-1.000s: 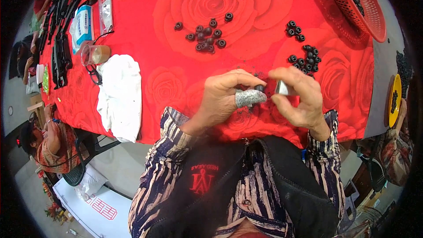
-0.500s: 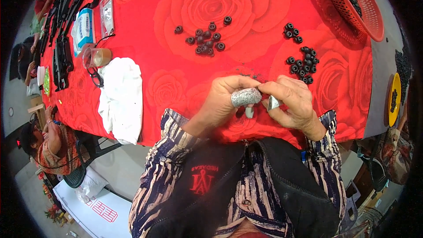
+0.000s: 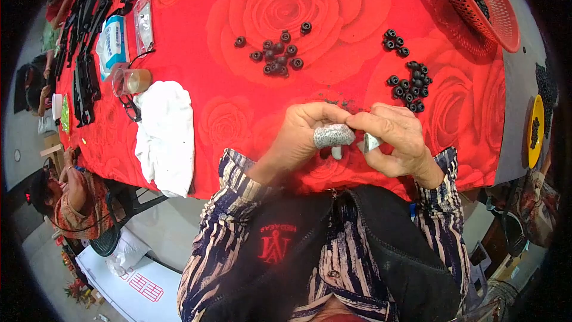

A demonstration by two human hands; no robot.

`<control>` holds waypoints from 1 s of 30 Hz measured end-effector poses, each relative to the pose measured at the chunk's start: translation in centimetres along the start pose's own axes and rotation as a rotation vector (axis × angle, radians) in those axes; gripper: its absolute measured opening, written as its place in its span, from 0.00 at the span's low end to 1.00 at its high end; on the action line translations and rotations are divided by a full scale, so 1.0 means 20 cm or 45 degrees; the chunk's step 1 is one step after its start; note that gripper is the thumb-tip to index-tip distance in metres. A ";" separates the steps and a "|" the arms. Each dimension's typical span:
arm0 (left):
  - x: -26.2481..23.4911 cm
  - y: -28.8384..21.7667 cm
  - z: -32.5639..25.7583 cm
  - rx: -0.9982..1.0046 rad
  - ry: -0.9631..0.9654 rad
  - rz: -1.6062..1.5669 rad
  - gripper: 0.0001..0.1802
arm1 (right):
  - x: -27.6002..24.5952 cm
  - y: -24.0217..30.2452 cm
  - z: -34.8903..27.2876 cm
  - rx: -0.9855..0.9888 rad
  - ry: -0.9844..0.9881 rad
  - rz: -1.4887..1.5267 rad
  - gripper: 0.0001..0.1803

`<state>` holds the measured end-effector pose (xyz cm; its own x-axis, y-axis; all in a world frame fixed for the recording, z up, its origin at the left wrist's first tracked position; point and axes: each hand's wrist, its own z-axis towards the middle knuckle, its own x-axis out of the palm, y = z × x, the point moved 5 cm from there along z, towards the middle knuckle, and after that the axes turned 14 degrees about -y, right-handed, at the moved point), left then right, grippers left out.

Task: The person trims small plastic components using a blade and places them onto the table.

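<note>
Several black parts (image 3: 270,55) sit far, probably for easy reach. Near, the left hand (image 3: 305,126) curls its fingers inward (what they grip, I cannot tell), meeting the right hand (image 3: 398,137), folded snugly round a silvery piece (image 3: 370,142).

Clearances on the red surface (image 3: 348,42): an open lane runs between the white cloth (image 3: 168,143) and the left hand (image 3: 302,132); another divides the central cluster of black parts (image 3: 277,48) from the two clusters at right (image 3: 405,84). A red basket (image 3: 505,21) obstructs the far right corner.
</note>
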<state>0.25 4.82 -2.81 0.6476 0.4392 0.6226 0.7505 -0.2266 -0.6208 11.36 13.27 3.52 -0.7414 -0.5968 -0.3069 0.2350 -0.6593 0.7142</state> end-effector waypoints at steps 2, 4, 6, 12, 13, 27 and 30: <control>0.01 -0.04 -0.01 0.109 0.000 0.025 0.10 | -0.03 0.00 -0.01 -0.012 -0.027 0.036 0.26; 0.01 -0.07 0.00 0.212 -0.005 0.056 0.11 | -0.04 -0.01 -0.01 0.004 0.033 0.001 0.23; 0.01 -0.09 0.00 0.315 -0.012 0.091 0.12 | -0.05 -0.01 0.02 0.126 0.035 0.006 0.22; 0.01 -0.11 -0.02 0.577 -0.040 0.334 0.16 | -0.07 -0.03 0.01 0.333 -0.034 0.021 0.20; 0.01 -0.11 -0.01 0.614 -0.019 0.365 0.16 | -0.06 -0.03 0.01 0.288 -0.019 -0.004 0.20; -0.02 0.05 0.02 -0.041 0.039 -0.196 0.10 | -0.02 0.01 0.01 -0.045 -0.033 -0.054 0.29; -0.04 0.05 0.02 -0.064 -0.014 -0.260 0.11 | -0.02 0.03 0.02 0.047 0.029 -0.039 0.29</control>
<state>0.43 4.58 -3.97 0.4800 0.4901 0.7276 0.8719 -0.1748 -0.4575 11.45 13.36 4.32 -0.7333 -0.5871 -0.3431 0.1886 -0.6604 0.7269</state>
